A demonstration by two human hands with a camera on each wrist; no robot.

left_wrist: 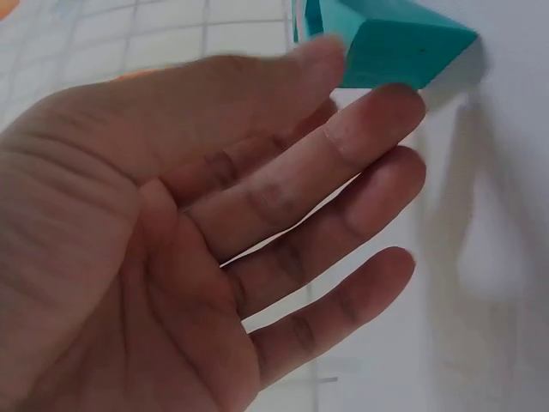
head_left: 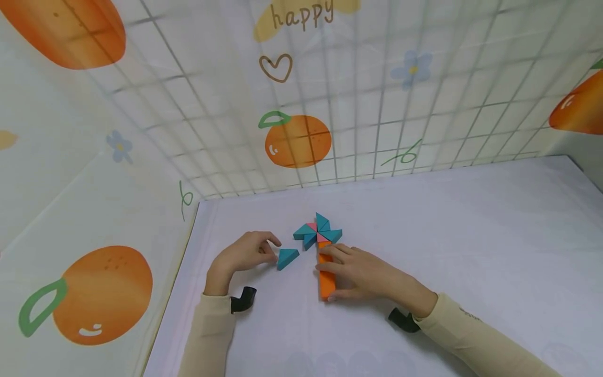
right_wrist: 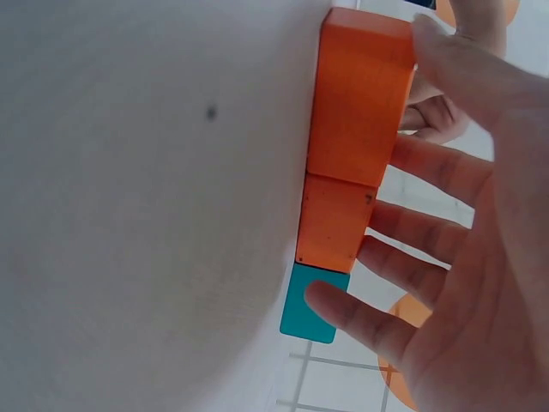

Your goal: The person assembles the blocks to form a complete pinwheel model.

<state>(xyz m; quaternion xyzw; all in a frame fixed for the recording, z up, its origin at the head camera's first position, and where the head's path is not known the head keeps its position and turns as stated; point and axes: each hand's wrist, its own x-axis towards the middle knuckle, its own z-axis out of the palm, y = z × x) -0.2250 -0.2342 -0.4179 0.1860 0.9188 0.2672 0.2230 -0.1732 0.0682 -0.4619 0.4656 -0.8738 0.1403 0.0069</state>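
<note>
In the head view my left hand (head_left: 247, 250) is beside a loose teal triangular block (head_left: 287, 257), fingers loosely bent and fingertips right at its left edge. The left wrist view shows the thumb tip overlapping the teal block (left_wrist: 403, 47) and the other fingers spread apart. My right hand (head_left: 363, 272) lies across a column of orange blocks (head_left: 327, 285), its fingers fairly straight and the thumb by the near end. Above the column sits a pinwheel of teal and pink triangular blocks (head_left: 322, 222). In the right wrist view one fingertip overlaps a teal block (right_wrist: 309, 318) beyond two orange blocks (right_wrist: 360, 94).
A pale cloth covers the table (head_left: 447, 235). Behind it hangs a curtain (head_left: 358, 131) printed with oranges and a grid, continuing down the left side. Black wrist mounts (head_left: 244, 300) show at both sleeves.
</note>
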